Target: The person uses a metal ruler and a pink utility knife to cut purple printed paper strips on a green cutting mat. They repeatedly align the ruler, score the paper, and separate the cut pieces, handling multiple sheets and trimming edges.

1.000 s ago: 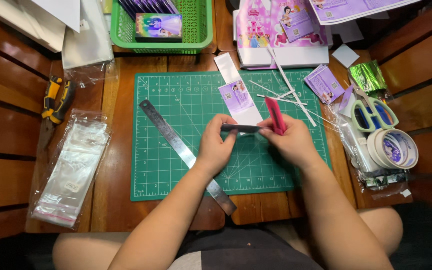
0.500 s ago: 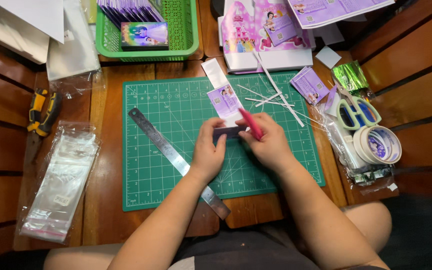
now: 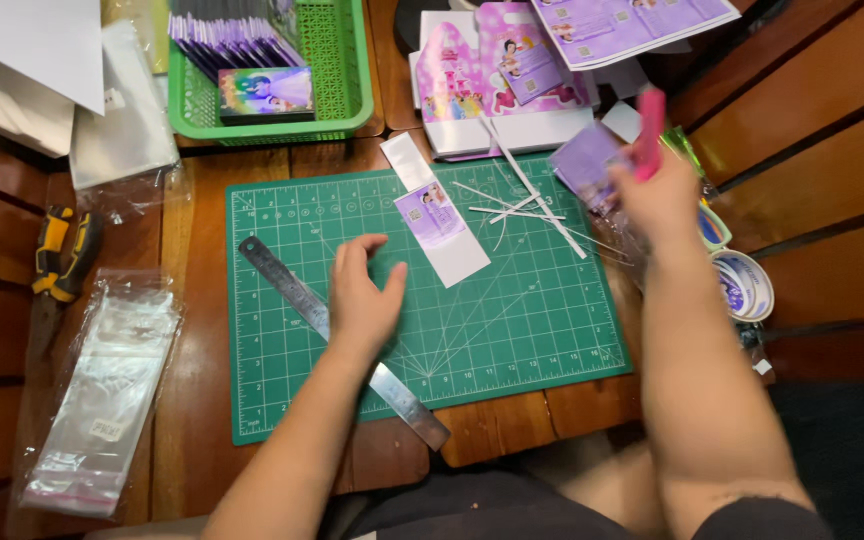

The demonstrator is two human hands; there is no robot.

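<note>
The pink-handled craft knife (image 3: 649, 130) is held up in the right hand (image 3: 664, 195) over the table's far right part, above the right edge of the green cutting mat (image 3: 512, 330), its long axis nearly upright; motion blur hides the blade end.

From the left edge of the dark wooden slatted table (image 3: 202, 370): a yellow-and-black hand tool (image 3: 62, 255) lies near the left edge, and below it, toward the near left corner, a stack of clear plastic sleeves (image 3: 102, 395). At the far edge stands a green plastic basket (image 3: 347, 75) of purple cards.

On the mat, a long steel ruler (image 3: 292, 290) runs diagonally from the mat's far left toward the near edge of the table. The left hand (image 3: 364, 300) rests palm down across it, fingers loosely spread and curled, clamped on nothing, only pressing on ruler and mat. Just to its right, toward the far edge, lies a white paper strip with a purple picture label (image 3: 442, 235), its long axis slanting from far left to near right. It is apart from the fingers (image 3: 392, 285) of the left hand but close, so that hand is much the nearer one; the right hand is well apart from it. Thin white paper offcuts (image 3: 522, 195) are scattered beyond.

The right hand's fingers are closed around the knife handle. Rolls of white tape (image 3: 747, 285) sit beside the right forearm at the table's right edge.
</note>
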